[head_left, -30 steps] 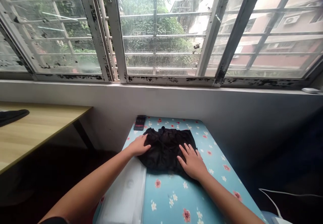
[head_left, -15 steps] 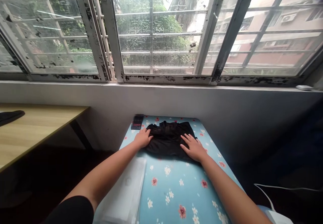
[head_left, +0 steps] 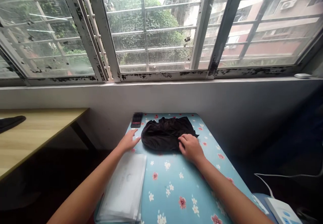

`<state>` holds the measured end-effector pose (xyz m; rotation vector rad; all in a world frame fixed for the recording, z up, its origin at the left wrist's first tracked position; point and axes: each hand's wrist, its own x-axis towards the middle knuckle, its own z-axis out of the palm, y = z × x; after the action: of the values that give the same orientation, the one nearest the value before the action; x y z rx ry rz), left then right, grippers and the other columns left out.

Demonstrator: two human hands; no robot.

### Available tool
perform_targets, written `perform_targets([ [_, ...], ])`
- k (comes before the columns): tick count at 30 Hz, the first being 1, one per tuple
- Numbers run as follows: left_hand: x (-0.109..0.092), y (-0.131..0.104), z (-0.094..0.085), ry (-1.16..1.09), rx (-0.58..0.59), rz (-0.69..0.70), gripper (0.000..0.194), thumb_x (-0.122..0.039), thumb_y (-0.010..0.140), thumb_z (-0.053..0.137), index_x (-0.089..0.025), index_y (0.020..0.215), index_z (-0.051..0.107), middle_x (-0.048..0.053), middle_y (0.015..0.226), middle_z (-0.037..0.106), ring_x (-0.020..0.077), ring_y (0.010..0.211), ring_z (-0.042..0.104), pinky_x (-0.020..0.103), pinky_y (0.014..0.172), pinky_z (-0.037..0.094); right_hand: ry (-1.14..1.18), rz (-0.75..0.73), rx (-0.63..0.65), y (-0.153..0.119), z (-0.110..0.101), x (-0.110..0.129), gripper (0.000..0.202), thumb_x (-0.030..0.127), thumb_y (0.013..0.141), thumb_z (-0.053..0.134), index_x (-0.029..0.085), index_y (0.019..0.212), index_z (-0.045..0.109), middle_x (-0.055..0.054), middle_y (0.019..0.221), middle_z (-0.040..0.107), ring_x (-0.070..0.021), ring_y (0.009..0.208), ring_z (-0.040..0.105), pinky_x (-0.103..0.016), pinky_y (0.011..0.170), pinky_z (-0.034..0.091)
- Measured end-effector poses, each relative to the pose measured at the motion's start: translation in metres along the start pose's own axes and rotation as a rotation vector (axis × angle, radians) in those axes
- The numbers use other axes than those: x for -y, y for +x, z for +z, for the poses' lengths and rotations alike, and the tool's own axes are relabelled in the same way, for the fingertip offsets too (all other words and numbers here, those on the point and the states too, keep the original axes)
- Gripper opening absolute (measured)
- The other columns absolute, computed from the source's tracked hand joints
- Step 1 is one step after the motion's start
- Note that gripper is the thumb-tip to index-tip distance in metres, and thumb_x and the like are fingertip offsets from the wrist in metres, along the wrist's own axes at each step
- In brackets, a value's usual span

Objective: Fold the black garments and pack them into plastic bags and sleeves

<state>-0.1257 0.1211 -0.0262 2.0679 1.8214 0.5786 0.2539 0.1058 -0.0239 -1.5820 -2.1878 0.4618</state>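
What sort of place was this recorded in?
Probably a room in a home or dormitory: crumpled black fabric lies on a blue flower-patterned table near barred, grey metal-framed windows.

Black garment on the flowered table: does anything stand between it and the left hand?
Nothing visible does. The left hand is close beside the black garment, contact unclear; the translucent packet lies lower in the view, off that path.

Barred window (head_left: 161, 37); pale desk (head_left: 40, 128); white power strip (head_left: 279, 210)
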Motion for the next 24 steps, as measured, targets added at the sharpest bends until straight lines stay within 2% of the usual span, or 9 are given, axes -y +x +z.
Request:
perform_targets([
  [3,0.030,-0.051,-0.023,-0.083,-0.115,-0.092,0.061,-0.059,0.097,0.047,-0.017,0.140,0.059,0.015,0.147,0.056,0.0328,0.136,0.054,0.044,0.115,0.042,0.202,-0.019,0.142,-0.029,0.020,0.044,0.032,0.033,0.091,0.054,0.021,0.116,0.071,-0.011,0.121,0.070,-0.0282,0.114,0.061,-0.043,0.106,0.044],
  [6,0.064,-0.104,-0.034,-0.250,-0.242,-0.445,0.064,-0.065,0.093,0.051,-0.019,0.135,0.064,0.013,0.146,0.060,0.0347,0.139,0.052,0.047,0.117,0.040,0.432,0.042,0.346,-0.052,0.047,0.086,0.042,0.031,0.090,0.055,0.021,0.130,0.064,-0.010,0.123,0.072,-0.0177,0.079,0.071,-0.033,0.076,0.058],
  [8,0.075,-0.136,-0.031,-0.452,-0.201,-0.623,0.064,-0.067,0.093,0.052,-0.018,0.132,0.065,0.016,0.141,0.064,0.0351,0.130,0.060,0.048,0.110,0.049,0.564,0.086,0.462,-0.058,0.062,0.109,0.051,0.029,0.089,0.052,0.020,0.139,0.058,-0.013,0.134,0.067,-0.0143,0.071,0.072,-0.028,0.061,0.058],
  [10,0.072,-0.161,-0.020,-0.690,-0.065,-0.727,0.063,-0.067,0.092,0.055,-0.016,0.129,0.065,0.018,0.134,0.068,0.0342,0.121,0.068,0.048,0.104,0.054,0.663,0.109,0.527,-0.059,0.075,0.127,0.055,0.026,0.088,0.050,0.021,0.142,0.055,-0.014,0.145,0.059,-0.0145,0.074,0.074,-0.026,0.057,0.057],
  [12,0.059,-0.178,-0.007,-0.880,0.061,-0.712,0.057,-0.064,0.091,0.061,-0.019,0.126,0.066,0.016,0.128,0.072,0.0330,0.116,0.071,0.046,0.101,0.057,0.717,0.115,0.543,-0.058,0.084,0.143,0.058,0.026,0.086,0.051,0.022,0.143,0.055,-0.014,0.149,0.055,-0.0170,0.079,0.075,-0.027,0.057,0.058],
  [14,0.045,-0.186,0.005,-0.969,0.084,-0.676,0.055,-0.060,0.087,0.069,-0.022,0.126,0.065,0.014,0.122,0.075,0.0341,0.109,0.073,0.048,0.095,0.060,0.727,0.114,0.524,-0.057,0.090,0.157,0.061,0.027,0.082,0.055,0.023,0.144,0.055,-0.012,0.144,0.060,-0.0205,0.084,0.074,-0.032,0.065,0.059],
  [18,0.035,-0.192,0.015,-0.847,-0.059,-0.644,0.056,-0.059,0.084,0.073,-0.023,0.125,0.063,0.013,0.111,0.077,0.0365,0.101,0.075,0.049,0.083,0.063,0.691,0.119,0.442,-0.063,0.098,0.175,0.066,0.029,0.077,0.063,0.024,0.143,0.056,-0.009,0.133,0.068,-0.0248,0.096,0.071,-0.040,0.094,0.052],
  [22,0.031,-0.198,0.011,-0.631,-0.193,-0.506,0.056,-0.064,0.085,0.068,-0.025,0.124,0.065,0.009,0.111,0.077,0.0365,0.104,0.073,0.045,0.084,0.063,0.680,0.120,0.405,-0.072,0.106,0.177,0.073,0.033,0.079,0.065,0.025,0.150,0.048,-0.009,0.139,0.063,-0.0242,0.099,0.069,-0.040,0.096,0.050],
  [24,0.021,-0.200,0.006,-0.607,-0.240,-0.425,0.055,-0.065,0.085,0.067,-0.025,0.122,0.066,0.007,0.113,0.076,0.0360,0.105,0.072,0.042,0.085,0.063,0.674,0.128,0.345,-0.072,0.110,0.176,0.078,0.037,0.080,0.067,0.024,0.153,0.042,-0.011,0.146,0.057,-0.0275,0.112,0.064,-0.043,0.104,0.045],
])
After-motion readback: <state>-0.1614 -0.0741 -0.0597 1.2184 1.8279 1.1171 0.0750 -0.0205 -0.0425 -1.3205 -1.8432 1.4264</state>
